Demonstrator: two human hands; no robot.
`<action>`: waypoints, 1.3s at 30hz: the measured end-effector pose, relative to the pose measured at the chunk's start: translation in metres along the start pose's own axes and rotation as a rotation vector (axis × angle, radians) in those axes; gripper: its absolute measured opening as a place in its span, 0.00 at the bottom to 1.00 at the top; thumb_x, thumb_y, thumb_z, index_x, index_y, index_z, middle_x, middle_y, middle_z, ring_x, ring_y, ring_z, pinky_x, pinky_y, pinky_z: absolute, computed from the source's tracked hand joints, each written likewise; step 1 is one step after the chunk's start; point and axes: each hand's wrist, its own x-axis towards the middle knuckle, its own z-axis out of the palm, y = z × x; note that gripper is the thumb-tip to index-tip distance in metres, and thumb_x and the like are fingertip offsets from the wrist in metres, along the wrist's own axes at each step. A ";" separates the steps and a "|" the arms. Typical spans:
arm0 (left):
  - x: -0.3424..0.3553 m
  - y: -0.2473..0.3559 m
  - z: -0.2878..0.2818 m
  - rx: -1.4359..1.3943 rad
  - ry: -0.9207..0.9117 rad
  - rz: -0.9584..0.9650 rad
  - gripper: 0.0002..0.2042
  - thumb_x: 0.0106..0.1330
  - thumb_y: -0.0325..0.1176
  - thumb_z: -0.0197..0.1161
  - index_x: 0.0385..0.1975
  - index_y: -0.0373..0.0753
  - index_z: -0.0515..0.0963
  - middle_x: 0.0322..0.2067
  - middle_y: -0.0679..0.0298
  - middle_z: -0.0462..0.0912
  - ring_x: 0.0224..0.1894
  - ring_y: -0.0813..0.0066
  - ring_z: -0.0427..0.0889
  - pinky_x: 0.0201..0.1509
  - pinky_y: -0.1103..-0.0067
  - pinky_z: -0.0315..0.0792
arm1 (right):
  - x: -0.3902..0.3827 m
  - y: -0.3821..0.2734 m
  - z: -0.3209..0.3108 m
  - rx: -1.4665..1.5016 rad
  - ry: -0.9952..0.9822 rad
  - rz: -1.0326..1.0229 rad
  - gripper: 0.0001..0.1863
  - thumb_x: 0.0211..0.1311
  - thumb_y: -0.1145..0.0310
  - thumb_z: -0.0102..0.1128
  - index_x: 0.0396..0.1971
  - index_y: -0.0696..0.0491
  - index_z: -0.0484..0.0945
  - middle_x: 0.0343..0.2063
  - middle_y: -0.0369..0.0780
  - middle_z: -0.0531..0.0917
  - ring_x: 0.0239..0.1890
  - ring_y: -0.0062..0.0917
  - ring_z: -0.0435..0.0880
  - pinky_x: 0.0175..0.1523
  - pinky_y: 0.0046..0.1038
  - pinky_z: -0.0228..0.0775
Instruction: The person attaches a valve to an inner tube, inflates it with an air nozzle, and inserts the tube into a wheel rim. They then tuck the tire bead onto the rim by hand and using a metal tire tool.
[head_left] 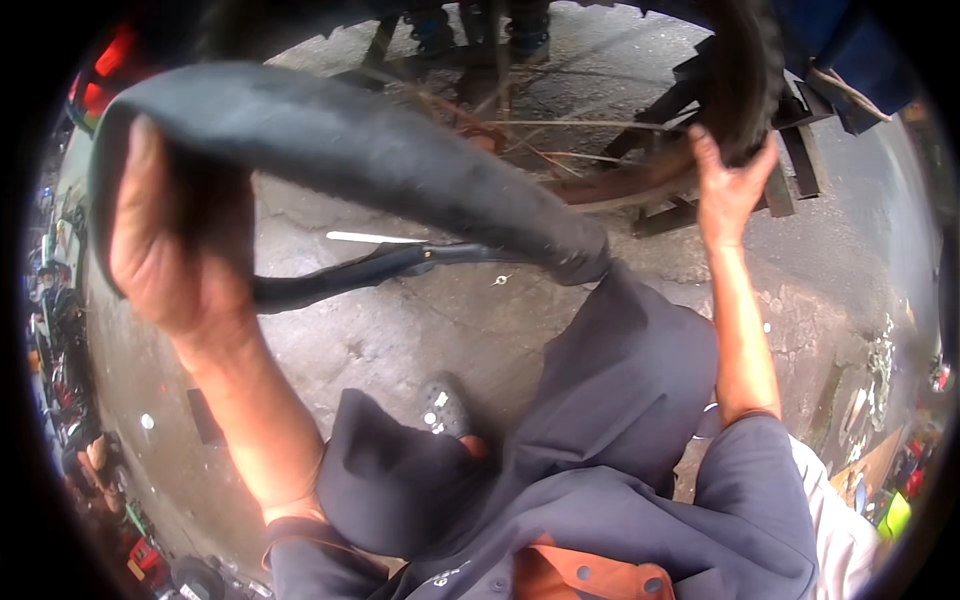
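A thick black inner tube [350, 140] is looped up in front of me, partly inflated. My left hand [185, 235] is closed round its left bend, with the thumb up along the inside. The tube's far end reaches my raised knee, and its thinner lower run [350, 278] hangs beneath, with what looks like a valve on it. On the right, my right hand [735, 190] grips the knobbly tyre [757, 80] of a spoked wheel from below, thumb and finger on either side. The wheel's rusty rim [640, 175] curves just left of that hand. Part of the left fingers is in shadow.
A dark metal frame [785, 150] stands behind the wheel. Another person's shoes [528, 35] show beyond it. A white strip [375, 237] and a small metal washer-like piece [501, 281] lie on the concrete floor [330, 345]. Clutter lines the left and right edges.
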 end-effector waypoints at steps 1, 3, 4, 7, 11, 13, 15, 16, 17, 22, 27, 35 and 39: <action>0.003 -0.001 0.002 0.027 -0.054 -0.039 0.18 0.76 0.27 0.53 0.61 0.26 0.71 0.62 0.49 0.75 0.68 0.57 0.71 0.78 0.61 0.55 | 0.010 -0.003 0.001 0.011 0.054 -0.035 0.47 0.55 0.56 0.79 0.67 0.62 0.62 0.61 0.52 0.73 0.63 0.38 0.71 0.69 0.37 0.62; 0.007 -0.008 0.010 0.067 -0.053 -0.057 0.16 0.76 0.27 0.53 0.60 0.28 0.73 0.59 0.51 0.79 0.64 0.59 0.75 0.74 0.62 0.61 | 0.021 0.001 0.005 0.096 0.073 -0.119 0.37 0.57 0.64 0.79 0.61 0.63 0.69 0.51 0.45 0.81 0.53 0.28 0.79 0.62 0.29 0.68; 0.008 -0.012 0.015 0.063 -0.045 -0.098 0.16 0.77 0.27 0.52 0.60 0.29 0.74 0.57 0.52 0.80 0.62 0.60 0.77 0.72 0.63 0.64 | 0.018 0.009 0.006 0.132 0.010 -0.037 0.31 0.58 0.67 0.77 0.57 0.64 0.73 0.48 0.41 0.83 0.50 0.25 0.80 0.62 0.27 0.68; 0.015 -0.033 0.035 0.208 0.072 -0.051 0.14 0.76 0.28 0.55 0.57 0.31 0.77 0.52 0.56 0.85 0.54 0.62 0.83 0.61 0.64 0.74 | -0.009 0.042 0.016 0.210 -0.076 0.139 0.34 0.57 0.64 0.77 0.60 0.61 0.72 0.55 0.45 0.80 0.58 0.32 0.77 0.66 0.32 0.65; 0.010 -0.070 0.066 0.562 0.251 0.061 0.13 0.66 0.32 0.69 0.45 0.31 0.79 0.40 0.55 0.85 0.43 0.64 0.85 0.53 0.69 0.78 | -0.038 0.079 0.024 0.305 -0.165 0.255 0.31 0.58 0.68 0.76 0.59 0.62 0.73 0.54 0.44 0.81 0.57 0.31 0.78 0.66 0.31 0.64; 0.012 -0.075 0.072 0.529 0.265 0.012 0.13 0.66 0.32 0.69 0.45 0.31 0.80 0.38 0.56 0.85 0.41 0.65 0.85 0.50 0.71 0.79 | -0.047 0.086 0.027 0.332 -0.166 0.282 0.28 0.58 0.69 0.75 0.56 0.62 0.74 0.52 0.43 0.82 0.56 0.30 0.79 0.64 0.31 0.66; 0.014 -0.076 0.074 0.493 0.271 -0.038 0.13 0.67 0.32 0.69 0.45 0.31 0.80 0.38 0.57 0.85 0.40 0.66 0.85 0.48 0.72 0.79 | -0.052 0.088 0.028 0.369 -0.247 0.420 0.25 0.58 0.70 0.74 0.54 0.61 0.76 0.50 0.42 0.83 0.53 0.29 0.80 0.61 0.31 0.69; 0.014 -0.076 0.073 0.477 0.252 -0.063 0.13 0.67 0.32 0.69 0.45 0.32 0.80 0.38 0.57 0.85 0.40 0.66 0.85 0.48 0.72 0.79 | -0.054 0.089 0.027 0.370 -0.267 0.485 0.24 0.58 0.70 0.73 0.52 0.61 0.76 0.49 0.42 0.83 0.52 0.29 0.80 0.59 0.31 0.70; 0.015 -0.076 0.072 0.474 0.236 -0.082 0.13 0.67 0.32 0.69 0.45 0.32 0.80 0.38 0.57 0.85 0.40 0.67 0.85 0.48 0.73 0.79 | -0.059 0.089 0.029 0.430 -0.253 0.470 0.19 0.60 0.70 0.71 0.49 0.60 0.79 0.47 0.40 0.85 0.47 0.28 0.82 0.54 0.30 0.72; 0.011 -0.080 0.067 0.486 0.155 -0.140 0.12 0.68 0.33 0.68 0.44 0.32 0.81 0.37 0.58 0.85 0.40 0.68 0.84 0.47 0.74 0.79 | -0.080 0.087 0.025 0.329 -0.581 0.794 0.32 0.60 0.61 0.72 0.59 0.64 0.71 0.53 0.48 0.81 0.54 0.32 0.80 0.59 0.34 0.71; 0.011 -0.079 0.064 0.486 0.077 -0.181 0.12 0.69 0.34 0.68 0.44 0.33 0.81 0.37 0.59 0.85 0.39 0.70 0.84 0.46 0.74 0.79 | -0.062 0.061 0.012 -0.137 -0.221 0.222 0.48 0.59 0.52 0.75 0.67 0.67 0.59 0.61 0.52 0.75 0.65 0.38 0.72 0.70 0.36 0.61; 0.016 -0.078 0.058 0.464 -0.027 -0.212 0.12 0.70 0.36 0.67 0.44 0.34 0.82 0.37 0.61 0.85 0.39 0.72 0.84 0.44 0.76 0.78 | -0.015 0.045 0.009 0.080 -0.070 0.111 0.32 0.60 0.62 0.75 0.57 0.66 0.71 0.54 0.48 0.79 0.58 0.33 0.76 0.66 0.33 0.63; 0.020 -0.077 0.057 0.472 -0.057 -0.200 0.12 0.71 0.37 0.67 0.44 0.34 0.82 0.37 0.61 0.85 0.38 0.74 0.84 0.43 0.77 0.78 | -0.041 0.079 0.017 0.195 -0.178 0.229 0.29 0.59 0.66 0.75 0.54 0.64 0.73 0.49 0.45 0.81 0.53 0.32 0.78 0.62 0.32 0.66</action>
